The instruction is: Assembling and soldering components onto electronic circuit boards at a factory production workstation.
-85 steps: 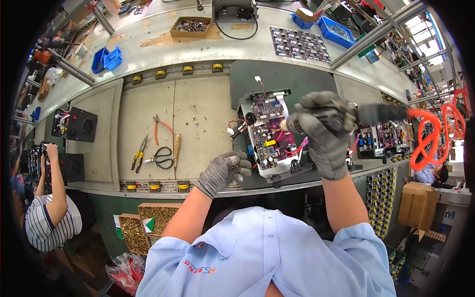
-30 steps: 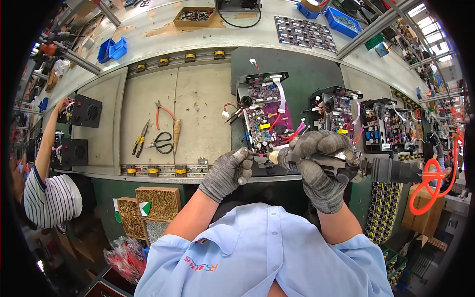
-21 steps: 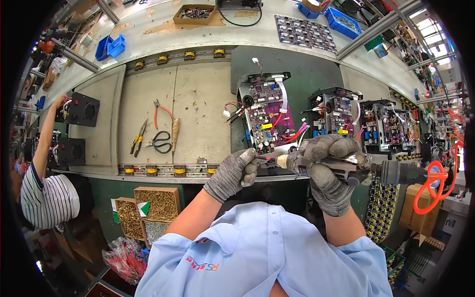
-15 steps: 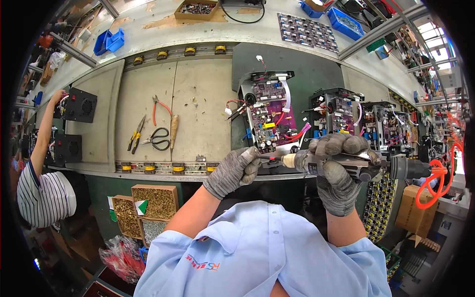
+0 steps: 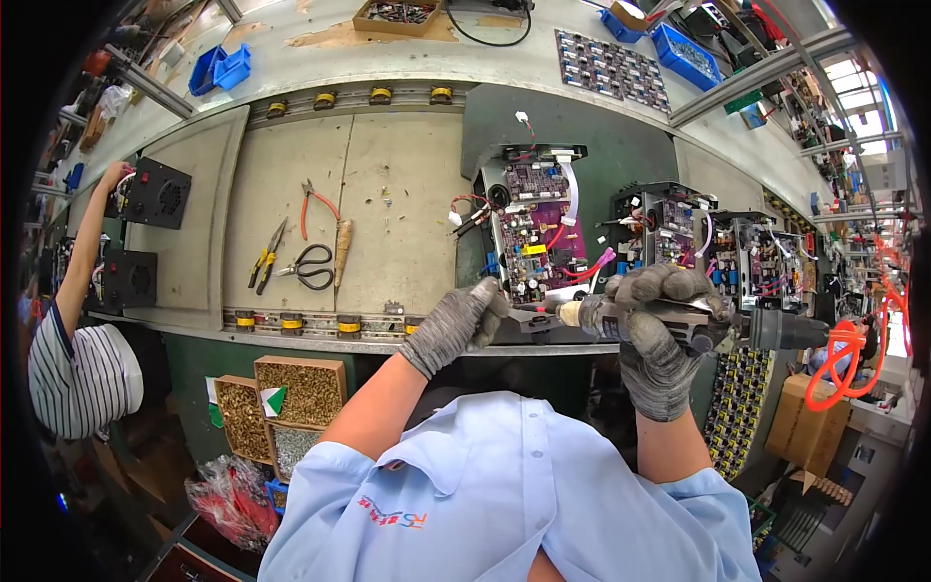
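My right hand (image 5: 663, 339), in a grey knit glove, is wrapped around a power screwdriver (image 5: 635, 324) that lies level, its bit pointing left. An orange-red coiled line (image 5: 842, 364) hangs by its rear end. Opposite the bit tip is my left hand (image 5: 454, 330), also gloved, with thumb and fingers pinched together; whatever is between them is too small to make out. Just beyond both hands, an open metal chassis (image 5: 493, 228) holds a purple circuit board (image 5: 535, 218) with red, black and white wires.
Pliers (image 5: 315, 209), yellow-handled cutters (image 5: 268, 256), scissors (image 5: 308, 269) and a tan tapered tool (image 5: 342, 252) lie on the bench. More open chassis (image 5: 664, 223) stand right. Boxes of brass parts (image 5: 301, 390) sit below left. At far left, another person's hand (image 5: 118, 173) touches a black case (image 5: 155, 192).
The view has shifted slightly. My left fingertips sit a little farther from the bit tip. My right hand keeps its grip on the power screwdriver.
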`<state>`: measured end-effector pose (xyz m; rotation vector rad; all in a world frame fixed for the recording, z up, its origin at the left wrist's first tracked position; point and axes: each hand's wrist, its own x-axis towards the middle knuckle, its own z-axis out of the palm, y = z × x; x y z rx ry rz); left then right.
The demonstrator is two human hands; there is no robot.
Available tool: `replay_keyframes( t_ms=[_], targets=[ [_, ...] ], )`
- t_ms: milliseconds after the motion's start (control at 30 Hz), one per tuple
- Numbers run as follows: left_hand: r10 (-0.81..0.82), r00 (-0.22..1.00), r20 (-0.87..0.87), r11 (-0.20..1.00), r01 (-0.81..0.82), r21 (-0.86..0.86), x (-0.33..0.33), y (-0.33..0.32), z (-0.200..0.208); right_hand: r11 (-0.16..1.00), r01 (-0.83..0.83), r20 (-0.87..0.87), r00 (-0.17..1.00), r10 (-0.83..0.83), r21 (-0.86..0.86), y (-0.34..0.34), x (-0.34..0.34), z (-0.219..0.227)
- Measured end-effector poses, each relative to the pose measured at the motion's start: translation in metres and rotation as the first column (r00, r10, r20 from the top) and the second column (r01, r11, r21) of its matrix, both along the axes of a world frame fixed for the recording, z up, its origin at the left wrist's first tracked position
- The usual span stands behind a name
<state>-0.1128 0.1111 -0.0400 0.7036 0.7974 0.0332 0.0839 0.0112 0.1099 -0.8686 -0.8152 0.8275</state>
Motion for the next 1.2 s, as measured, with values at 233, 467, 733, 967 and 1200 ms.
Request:
replay_keyframes(
  t_ms=[233,467,733,967,1200],
  targets=[
    [0.078,0.996,0.030,0.994,-0.076,-0.073,-0.023,0.004,-0.020,0.992,0.041,0.052,0.998,-0.035,-0.121,-0.001,-0.005,-0.024],
    [0.057,0.998,-0.020,0.997,-0.056,0.060,-0.021,0.001,-0.001,0.989,-0.019,0.052,0.998,0.027,-0.145,0.003,-0.009,-0.023],
    [0.003,0.997,-0.078,0.977,0.014,0.211,-0.022,0.003,-0.008,0.991,-0.057,0.129,0.989,0.073,-0.123,0.008,-0.012,-0.027],
    [0.004,1.000,0.004,0.966,-0.005,0.260,-0.023,0.003,-0.008,0.961,-0.059,0.207,0.971,0.118,-0.271,0.008,-0.021,-0.032],
    [0.121,0.992,0.029,0.992,-0.122,0.041,-0.014,0.004,-0.002,0.971,-0.113,0.270,0.948,0.169,-0.211,0.010,-0.017,-0.028]
  ],
)
